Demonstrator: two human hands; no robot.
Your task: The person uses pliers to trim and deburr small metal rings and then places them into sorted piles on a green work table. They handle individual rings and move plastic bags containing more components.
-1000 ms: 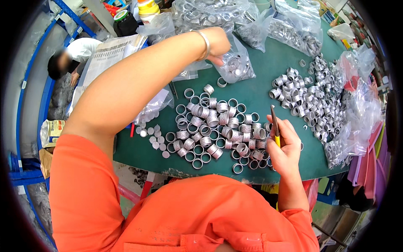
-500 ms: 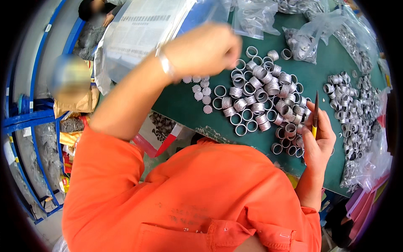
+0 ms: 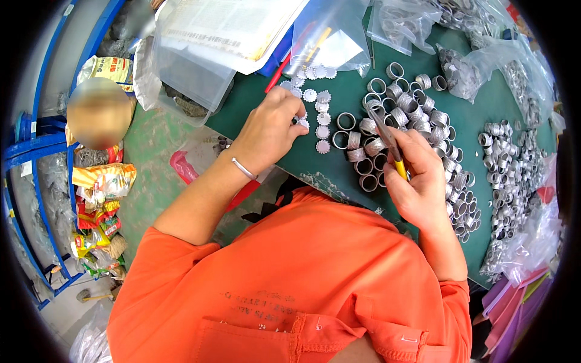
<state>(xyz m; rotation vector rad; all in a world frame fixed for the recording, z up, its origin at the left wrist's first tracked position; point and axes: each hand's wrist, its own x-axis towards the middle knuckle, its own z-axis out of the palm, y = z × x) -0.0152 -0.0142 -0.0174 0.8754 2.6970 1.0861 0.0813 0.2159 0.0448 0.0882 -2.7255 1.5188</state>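
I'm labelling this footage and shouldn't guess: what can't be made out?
Head view, now:
Toothed disc: partly hidden by the left hand; grip unclear.
Yellow-handled tool: handle partly covered by the right hand.
Printed sheet: print too small; top cut off by picture edge.
Brown shape, left: blurred.

Lighting: was bright, fairly even. Shadows: fell soft on the green tabletop [image 3: 296, 160]. Glare: whitened the clear plastic bag [image 3: 535, 227] and metal rings [image 3: 423, 81]. Blur: heavily smeared a round tan patch [image 3: 101, 114] at left. Distortion: blue shelving [image 3: 100, 41] bowed near the black fisheye rim.
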